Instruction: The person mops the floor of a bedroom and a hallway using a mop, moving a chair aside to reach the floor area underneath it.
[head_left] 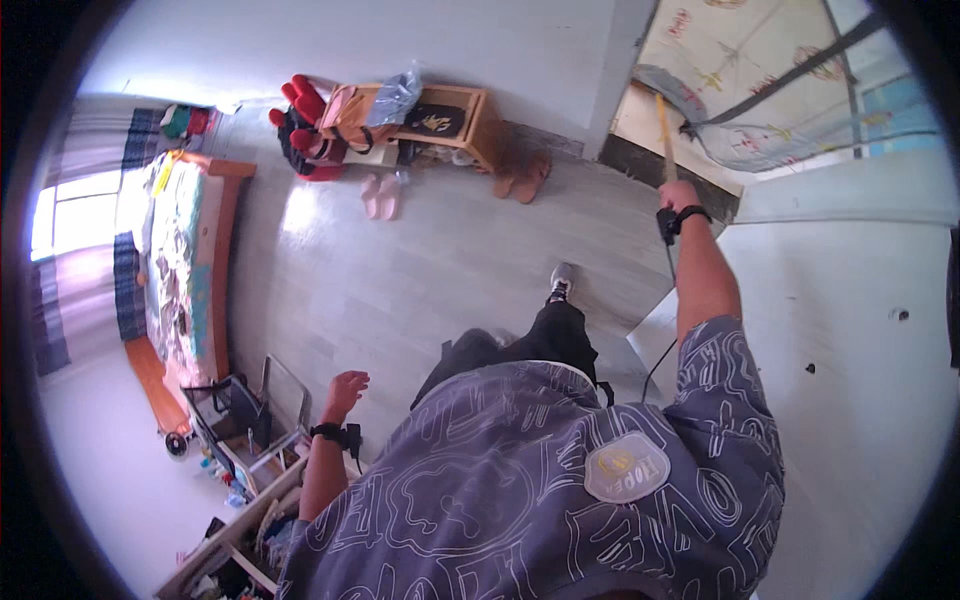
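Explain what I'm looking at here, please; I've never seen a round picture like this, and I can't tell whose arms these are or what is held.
This is one picture from a wide fisheye camera worn on a person's head, looking down, so straight edges bend near the rim. The patterned grey shirt is the wearer's own. The right hand grips a long pale wooden handle whose far end reaches a doorway; its head is hard to make out. The left hand is open and empty, above the grey plank floor. Against the wall stand a small wooden shelf and pink slippers. A bed lies at left.

Head-worn fisheye, steeply downward (single view)
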